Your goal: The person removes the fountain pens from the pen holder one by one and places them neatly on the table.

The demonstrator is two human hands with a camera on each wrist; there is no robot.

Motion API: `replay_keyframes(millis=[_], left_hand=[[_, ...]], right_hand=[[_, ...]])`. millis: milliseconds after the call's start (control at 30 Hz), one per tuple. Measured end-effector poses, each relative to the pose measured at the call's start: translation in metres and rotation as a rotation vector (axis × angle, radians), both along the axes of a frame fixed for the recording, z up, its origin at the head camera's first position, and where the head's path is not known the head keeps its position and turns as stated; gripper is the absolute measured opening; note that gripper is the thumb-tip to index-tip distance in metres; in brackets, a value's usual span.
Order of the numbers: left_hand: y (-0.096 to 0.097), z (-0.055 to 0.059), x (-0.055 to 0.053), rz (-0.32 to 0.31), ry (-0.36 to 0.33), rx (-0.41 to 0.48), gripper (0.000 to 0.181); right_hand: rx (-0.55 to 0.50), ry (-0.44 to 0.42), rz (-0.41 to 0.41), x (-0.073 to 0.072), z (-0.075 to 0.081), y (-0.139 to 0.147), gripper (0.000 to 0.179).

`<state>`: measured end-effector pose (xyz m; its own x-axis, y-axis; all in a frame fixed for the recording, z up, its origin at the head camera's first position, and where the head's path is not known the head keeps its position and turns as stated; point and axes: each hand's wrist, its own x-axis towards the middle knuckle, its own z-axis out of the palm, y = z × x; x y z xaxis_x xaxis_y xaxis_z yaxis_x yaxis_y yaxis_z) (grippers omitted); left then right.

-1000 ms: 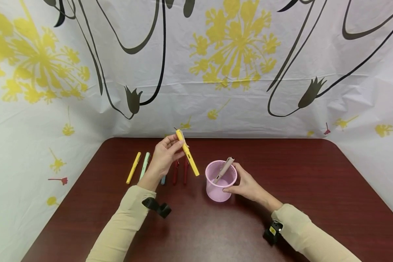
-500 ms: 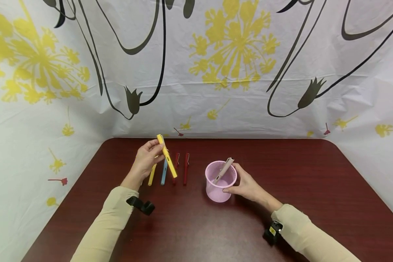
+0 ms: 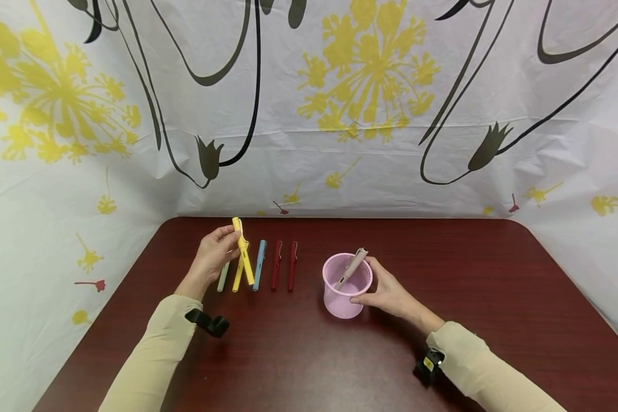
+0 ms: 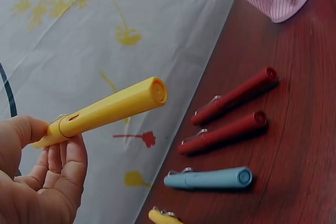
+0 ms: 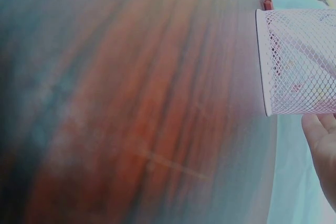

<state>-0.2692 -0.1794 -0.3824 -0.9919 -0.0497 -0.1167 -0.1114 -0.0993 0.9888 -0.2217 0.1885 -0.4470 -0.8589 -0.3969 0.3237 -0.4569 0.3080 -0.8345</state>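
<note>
My left hand point(image 3: 212, 253) pinches a yellow pen point(image 3: 244, 254) near its clip end, thumb against fingers. This pen point(image 4: 110, 109) is held up off the table, tilted, over the row of pens. Beneath it lie a light green pen point(image 3: 223, 278) and another yellow pen point(image 3: 238, 278), both partly covered by the hand. A blue pen point(image 3: 260, 265) and two red pens point(image 3: 276, 266) lie to their right. My right hand point(image 3: 388, 289) grips the side of a pink mesh pen cup point(image 3: 341, 306). One greyish-beige pen point(image 3: 351, 269) leans inside the cup.
The dark red-brown table point(image 3: 309, 355) has rounded far corners. A white sheet point(image 3: 309, 143) with yellow and dark plant prints hangs behind it and at the sides. Black wrist cameras point(image 3: 207, 323) sit on both sleeves.
My left hand has moved left and slightly down with the yellow pen, from near the cup to above the row. It now covers the row's left end. My right hand and the cup stay put.
</note>
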Motion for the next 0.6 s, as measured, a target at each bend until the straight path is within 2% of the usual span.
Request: replay_keyframes(millis=[200, 433, 600], left_hand=[[-0.012, -0.003, -0.002, 0.016, -0.020, -0.092, 0.042], [-0.030, -0.005, -0.005, 0.036, -0.032, -0.105, 0.042], [-0.044, -0.009, -0.008, 0.058, -0.054, -0.218, 0.049]], right_hand=[[-0.009, -0.006, -0.001, 0.000, 0.000, 0.000, 0.077], [-0.017, -0.026, 0.010, 0.001, 0.001, 0.000, 0.077], [-0.017, -0.028, 0.014, 0.001, 0.001, 0.000, 0.077]])
